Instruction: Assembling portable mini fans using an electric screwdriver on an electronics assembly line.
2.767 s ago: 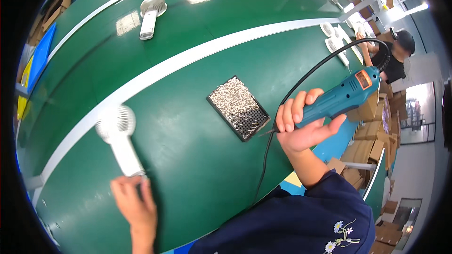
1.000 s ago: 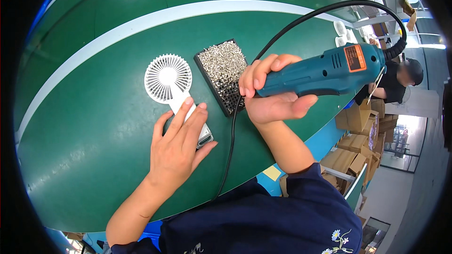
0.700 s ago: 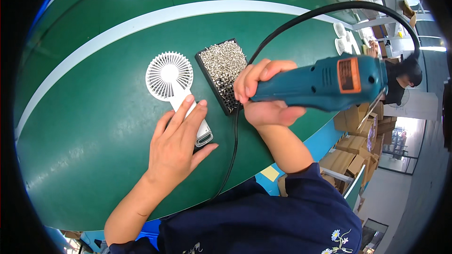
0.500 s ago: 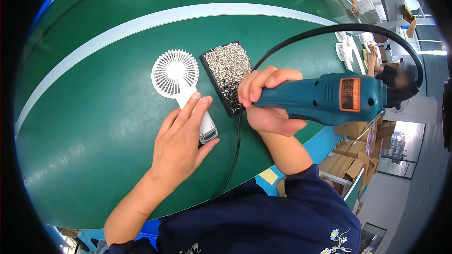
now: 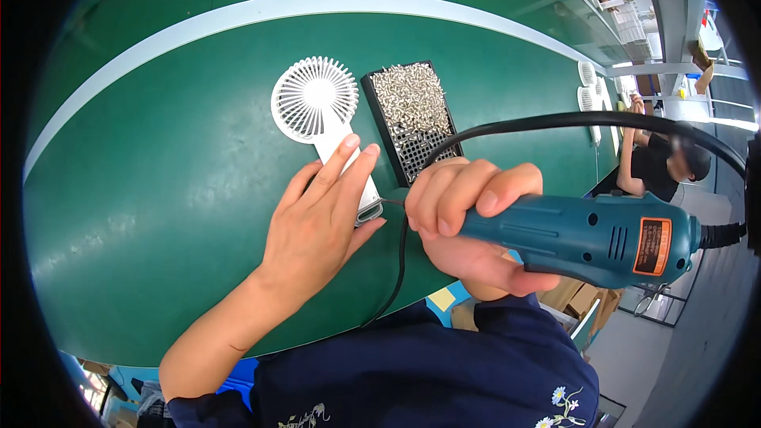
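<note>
A white handheld fan (image 5: 319, 97) with a round slatted head lies on the green table, its handle pointing toward me. My left hand (image 5: 313, 218) is closed over the handle, fingers on top and thumb at its lower end. In my right hand (image 5: 468, 206) is a teal electric screwdriver (image 5: 579, 230), gripped near its front and lying almost level. Its thin bit reaches the lower end of the fan's handle; whether it sits in a screw is too small to tell. Beside the fan stands a black tray (image 5: 382, 127) filled with small silver screws (image 5: 408, 99).
A thick black cord (image 5: 587, 120) arcs from the screwdriver's rear across the tray side, and a thinner cable (image 5: 399, 277) runs down to the table edge. More white fans (image 5: 587, 95) lie at the far right, near a seated person (image 5: 662, 162). A white strip (image 5: 261, 17) crosses the table.
The screwdriver has swung down and right, bringing its bit to the fan handle's lower end. My left hand stays on the fan. The whole view has shifted slightly.
</note>
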